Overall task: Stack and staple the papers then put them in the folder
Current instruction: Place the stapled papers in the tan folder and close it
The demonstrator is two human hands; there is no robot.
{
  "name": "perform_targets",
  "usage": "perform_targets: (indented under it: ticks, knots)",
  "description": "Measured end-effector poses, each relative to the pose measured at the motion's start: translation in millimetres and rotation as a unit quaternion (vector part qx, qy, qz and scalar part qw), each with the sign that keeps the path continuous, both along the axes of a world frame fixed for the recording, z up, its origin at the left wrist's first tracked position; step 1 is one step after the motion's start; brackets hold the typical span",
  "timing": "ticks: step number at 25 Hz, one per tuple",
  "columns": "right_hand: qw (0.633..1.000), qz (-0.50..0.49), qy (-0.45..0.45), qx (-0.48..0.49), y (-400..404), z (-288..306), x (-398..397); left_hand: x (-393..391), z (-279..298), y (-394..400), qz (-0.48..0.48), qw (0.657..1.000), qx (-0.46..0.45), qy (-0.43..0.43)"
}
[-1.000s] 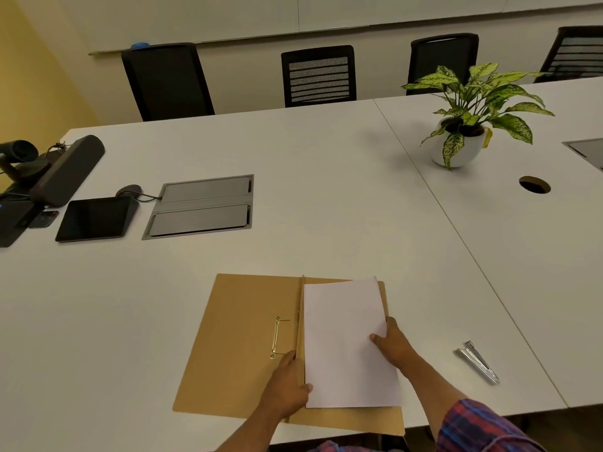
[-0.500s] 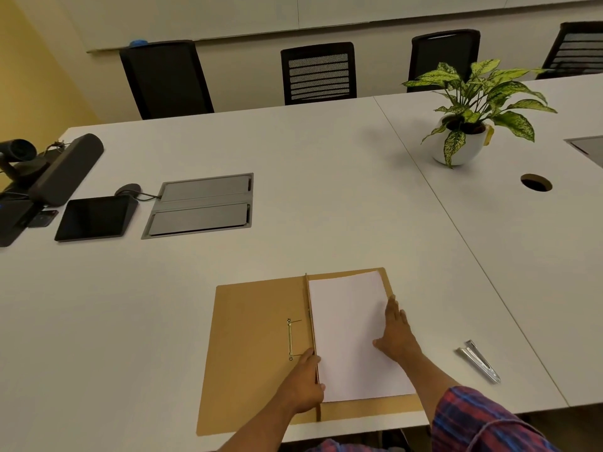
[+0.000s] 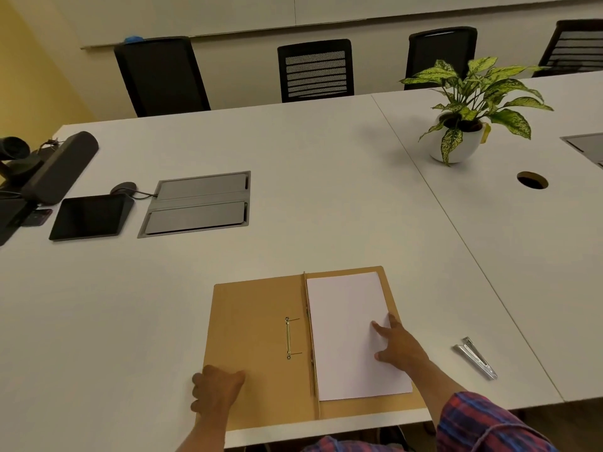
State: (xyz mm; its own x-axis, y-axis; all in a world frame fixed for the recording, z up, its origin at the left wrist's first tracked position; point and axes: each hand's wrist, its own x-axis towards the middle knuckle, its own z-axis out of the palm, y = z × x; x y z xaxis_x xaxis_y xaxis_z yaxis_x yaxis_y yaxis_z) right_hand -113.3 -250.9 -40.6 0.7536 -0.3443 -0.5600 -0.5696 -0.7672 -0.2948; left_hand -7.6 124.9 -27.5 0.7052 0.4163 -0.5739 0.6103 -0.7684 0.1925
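Left hand [image 3: 217, 391] at near-left corner of the open folder [image 3: 257, 350], fingers curled at the flap's edge; looks like it pinches the corner, but grip itself can't be told from this angle. Right hand [image 3: 399, 347] flat on the papers [image 3: 346, 327], fingers spread, palm down, holding nothing, just pressing; plaid sleeve [image 3: 483, 425] at bottom right. Papers lie on folder's right half, left edge along the fold; whether stapled can't be seen. Brass fastener [image 3: 288, 337] on left half, just beside the fold, bare. Folder sits at near edge of the white table [image 3: 326, 190]. Stapler [image 3: 475, 357] to the right of folder, apart from it, on the table. Mid-left: grey cable hatch [image 3: 199, 203]; tablet [image 3: 89, 216] beside it. Far right: potted plant [image 3: 463, 125]; cable hole [image 3: 532, 180] near it. Black chairs [image 3: 316, 70] along far side.
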Motion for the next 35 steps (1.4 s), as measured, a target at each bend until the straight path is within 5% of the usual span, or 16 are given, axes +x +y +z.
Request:
perform_targets:
  ticks: [5, 11, 16, 23, 30, 32, 35]
  knots:
    - [1.000, 0.015, 0.012, 0.008, -8.2, 0.7, -3.8, 24.9, -0.4, 20.8, 0.114, 0.989, -0.097, -0.006]
    - [0.999, 0.044, 0.027, 0.011, -12.8, -0.6, -5.9, 43.1, -0.7, 61.6, 0.198, 0.920, -0.337, 0.021]
    - [0.999, 0.039, 0.026, 0.028, -16.6, 1.6, -8.1, 47.9, 17.5, 78.9, 0.187, 0.921, -0.331, -0.089]
    - [0.994, -0.015, -0.002, 0.107, -19.2, 1.1, -11.6, 57.7, 92.2, 17.5, 0.021, 0.799, -0.600, 0.024]
    - [0.991, -0.057, -0.039, 0.118, -14.4, 19.6, -9.8, 27.2, 128.8, -120.8, -0.192, 0.818, -0.542, 0.029]
    - [0.960, -0.146, -0.127, 0.202, -18.9, 31.8, -9.7, 12.1, 127.4, -148.3, -0.250, 0.811, -0.528, 0.039]
    - [0.850, -0.278, -0.195, 0.402, -38.7, 53.6, -7.6, -10.3, 114.7, -170.6, -0.314, 0.795, -0.516, 0.059]
